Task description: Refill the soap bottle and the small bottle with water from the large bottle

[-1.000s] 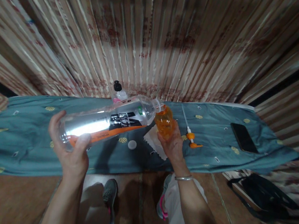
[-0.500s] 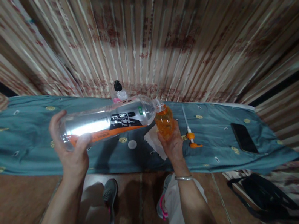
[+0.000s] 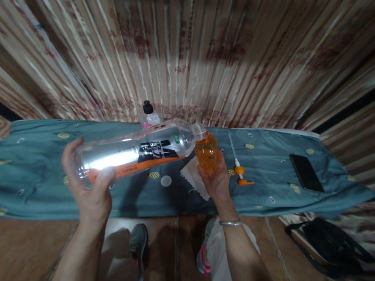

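My left hand point(image 3: 91, 187) is closed around the base of a large clear plastic bottle point(image 3: 131, 152) with a silver, black and orange label. The bottle lies tilted, its neck toward the right. My right hand point(image 3: 216, 179) is wrapped round a small orange translucent bottle point(image 3: 206, 152), tilted so its top meets the mouth of the large one. Whether liquid is passing between them I cannot tell. Right of it, an orange and white pump head point(image 3: 239, 170) with a long thin tube lies on the cloth. A white piece of paper point(image 3: 195, 179) lies under the orange bottle.
A teal patterned cloth point(image 3: 41, 154) covers the long surface. On it are a round white cap point(image 3: 165, 181), a black-topped clear bottle point(image 3: 149, 117) at the back and a black phone point(image 3: 306, 173) at right. A black bag point(image 3: 331, 244) sits lower right; pleated curtains surround the surface.
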Available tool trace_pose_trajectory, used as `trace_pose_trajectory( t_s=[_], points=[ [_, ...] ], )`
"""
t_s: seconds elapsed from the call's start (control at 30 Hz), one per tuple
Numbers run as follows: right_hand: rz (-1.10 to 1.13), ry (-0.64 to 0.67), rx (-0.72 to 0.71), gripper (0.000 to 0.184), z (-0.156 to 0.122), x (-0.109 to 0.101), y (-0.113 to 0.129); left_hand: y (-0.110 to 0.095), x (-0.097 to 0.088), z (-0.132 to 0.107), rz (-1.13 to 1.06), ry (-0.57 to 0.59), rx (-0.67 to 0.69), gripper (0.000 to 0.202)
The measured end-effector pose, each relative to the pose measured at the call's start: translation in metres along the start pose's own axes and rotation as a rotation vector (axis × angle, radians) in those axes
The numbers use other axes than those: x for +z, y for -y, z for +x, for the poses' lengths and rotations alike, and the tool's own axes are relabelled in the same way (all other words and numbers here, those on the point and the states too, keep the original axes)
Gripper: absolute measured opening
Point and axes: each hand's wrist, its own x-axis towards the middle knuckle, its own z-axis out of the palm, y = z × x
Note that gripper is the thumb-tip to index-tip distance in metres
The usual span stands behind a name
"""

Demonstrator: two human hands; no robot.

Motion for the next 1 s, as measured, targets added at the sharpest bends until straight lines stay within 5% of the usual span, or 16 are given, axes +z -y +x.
trace_pose_trajectory(
  t_s=[1.0],
  points=[
    [-0.015,-0.002,0.012,0.098,-0.0004,0.0019,-0.0008,0.0006,-0.0003,0.0000,-0.002,0.011,0.063,0.079]
  ],
)
